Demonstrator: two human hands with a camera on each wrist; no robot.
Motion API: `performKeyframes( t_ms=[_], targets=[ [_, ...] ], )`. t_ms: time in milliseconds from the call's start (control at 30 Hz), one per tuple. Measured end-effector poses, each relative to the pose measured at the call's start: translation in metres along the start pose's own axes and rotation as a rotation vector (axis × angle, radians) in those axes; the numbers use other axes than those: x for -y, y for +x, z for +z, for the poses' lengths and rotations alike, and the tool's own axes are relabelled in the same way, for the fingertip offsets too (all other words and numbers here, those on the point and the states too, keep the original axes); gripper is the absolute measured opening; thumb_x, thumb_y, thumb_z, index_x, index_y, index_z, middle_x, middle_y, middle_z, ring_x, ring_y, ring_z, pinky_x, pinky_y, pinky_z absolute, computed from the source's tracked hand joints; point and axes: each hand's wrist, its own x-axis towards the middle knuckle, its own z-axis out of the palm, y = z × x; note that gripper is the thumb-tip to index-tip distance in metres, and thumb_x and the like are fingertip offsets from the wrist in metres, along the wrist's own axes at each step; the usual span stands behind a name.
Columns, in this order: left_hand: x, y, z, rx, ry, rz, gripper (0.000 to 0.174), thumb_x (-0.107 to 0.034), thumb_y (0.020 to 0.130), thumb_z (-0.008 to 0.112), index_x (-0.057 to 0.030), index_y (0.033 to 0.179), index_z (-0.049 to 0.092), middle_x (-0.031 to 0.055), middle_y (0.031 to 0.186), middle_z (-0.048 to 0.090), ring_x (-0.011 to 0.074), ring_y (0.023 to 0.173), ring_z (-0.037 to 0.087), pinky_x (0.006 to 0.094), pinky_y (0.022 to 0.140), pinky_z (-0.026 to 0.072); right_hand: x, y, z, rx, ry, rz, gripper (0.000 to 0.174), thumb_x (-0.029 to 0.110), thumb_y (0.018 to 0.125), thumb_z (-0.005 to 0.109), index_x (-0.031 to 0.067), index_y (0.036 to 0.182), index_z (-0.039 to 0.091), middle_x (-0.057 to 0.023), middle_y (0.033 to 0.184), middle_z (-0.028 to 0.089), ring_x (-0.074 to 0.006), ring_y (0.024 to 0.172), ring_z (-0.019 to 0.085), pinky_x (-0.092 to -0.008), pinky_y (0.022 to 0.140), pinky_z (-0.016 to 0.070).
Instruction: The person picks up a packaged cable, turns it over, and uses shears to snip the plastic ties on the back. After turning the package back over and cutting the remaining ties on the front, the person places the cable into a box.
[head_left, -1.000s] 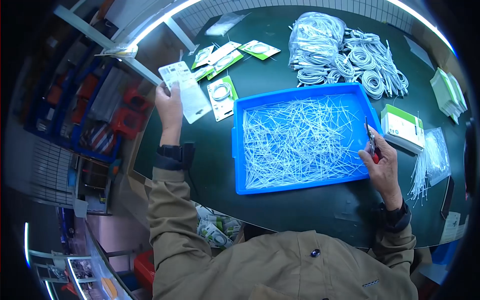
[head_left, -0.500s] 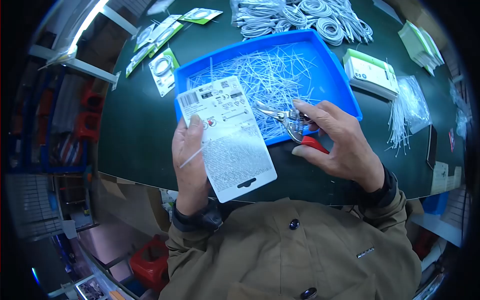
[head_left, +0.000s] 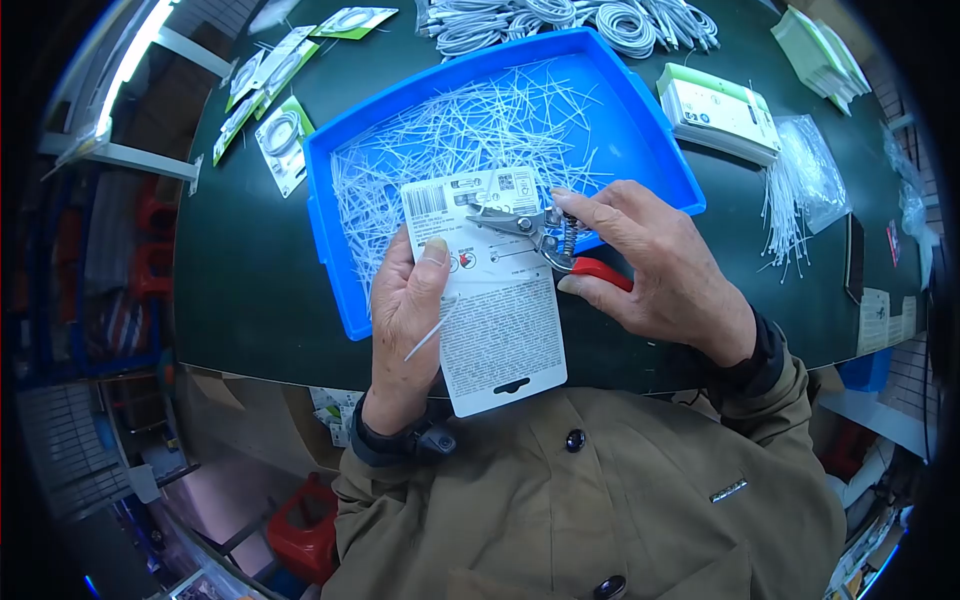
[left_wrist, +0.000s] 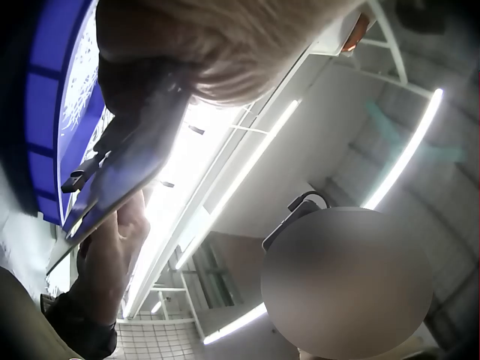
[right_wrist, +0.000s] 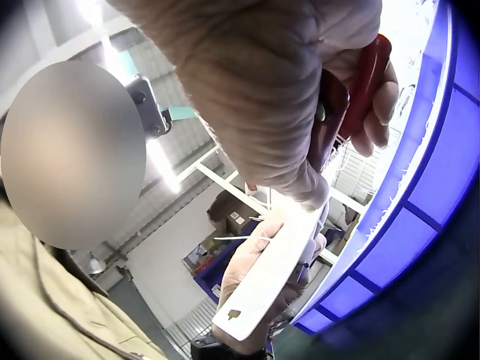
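In the head view the left hand (head_left: 408,310) pinches a printed package card (head_left: 505,330) by its left edge, thumb on the face. The card stands nearly upright, its hang slot at the bottom. A thin white tie end (head_left: 430,332) sticks out beside the thumb. The right hand (head_left: 660,265) grips red-handled cutters (head_left: 600,270), whose metal jaws lie over the card's upper part. In the right wrist view the red handle (right_wrist: 371,82) sits in the right hand's fingers, above the white card (right_wrist: 270,277).
A blue tray (head_left: 640,130) of loose white ties lies behind the hands. Packaged cables (head_left: 282,135) are at the back left, coiled cables (head_left: 625,28) at the back. A card stack (head_left: 720,115) and a bag of ties (head_left: 810,170) lie on the right.
The left hand has brought the card from the left to in front of the body, and the right hand has moved the cutters left over it. The head view has shifted.
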Motion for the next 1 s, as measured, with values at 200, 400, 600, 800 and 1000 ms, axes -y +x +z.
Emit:
performKeyframes(
  t_ms=[200, 400, 600, 800, 1000],
  targets=[
    [0.002, 0.002, 0.006, 0.011, -0.015, -0.032, 0.040, -0.025, 0.113, 0.050, 0.0023, 0.142, 0.053, 0.0126, 0.119, 0.071, 0.0140, 0.102, 0.071, 0.0291, 0.088, 0.0589, -0.002, -0.002, 0.005, -0.009, -0.085, -0.022, 0.067, 0.021, 0.081, 0.089, 0.0039, 0.140, 0.062, -0.0150, 0.103, 0.063, -0.0317, 0.094, 0.064, -0.0422, 0.078, 0.0550],
    [0.008, 0.009, 0.020, -0.008, 0.000, -0.027, 0.037, -0.024, 0.113, 0.049, 0.0025, 0.139, 0.054, 0.0136, 0.117, 0.072, 0.0140, 0.097, 0.072, 0.0287, 0.084, 0.0595, 0.001, -0.010, 0.007, -0.026, -0.100, 0.032, 0.064, 0.018, 0.082, 0.087, 0.0013, 0.138, 0.062, -0.0142, 0.097, 0.060, -0.0312, 0.089, 0.062, -0.0422, 0.075, 0.0541],
    [0.021, 0.019, 0.023, 0.029, -0.021, -0.093, 0.037, -0.021, 0.112, 0.046, 0.0045, 0.138, 0.052, 0.0182, 0.117, 0.071, 0.0208, 0.100, 0.074, 0.0329, 0.085, 0.0621, -0.006, -0.023, 0.011, 0.001, -0.025, 0.146, 0.061, 0.018, 0.084, 0.085, 0.0000, 0.138, 0.062, -0.0165, 0.095, 0.062, -0.0339, 0.083, 0.064, -0.0426, 0.074, 0.0546],
    [0.012, 0.032, 0.016, -0.044, -0.053, -0.069, 0.039, -0.022, 0.111, 0.043, 0.0052, 0.138, 0.050, 0.0230, 0.119, 0.071, 0.0280, 0.099, 0.077, 0.0366, 0.083, 0.0649, -0.014, -0.031, 0.004, -0.011, 0.104, 0.186, 0.068, 0.009, 0.082, 0.086, 0.0052, 0.145, 0.062, -0.0128, 0.091, 0.062, -0.0253, 0.079, 0.062, -0.0377, 0.070, 0.0519],
    [0.008, 0.031, 0.011, -0.156, 0.003, -0.013, 0.040, -0.025, 0.110, 0.045, 0.0033, 0.137, 0.051, 0.0215, 0.117, 0.072, 0.0272, 0.099, 0.077, 0.0348, 0.082, 0.0649, -0.012, -0.036, -0.004, 0.058, 0.085, 0.186, 0.062, 0.022, 0.085, 0.086, 0.0044, 0.139, 0.062, -0.0128, 0.095, 0.061, -0.0310, 0.086, 0.064, -0.0422, 0.074, 0.0528]
  ],
)
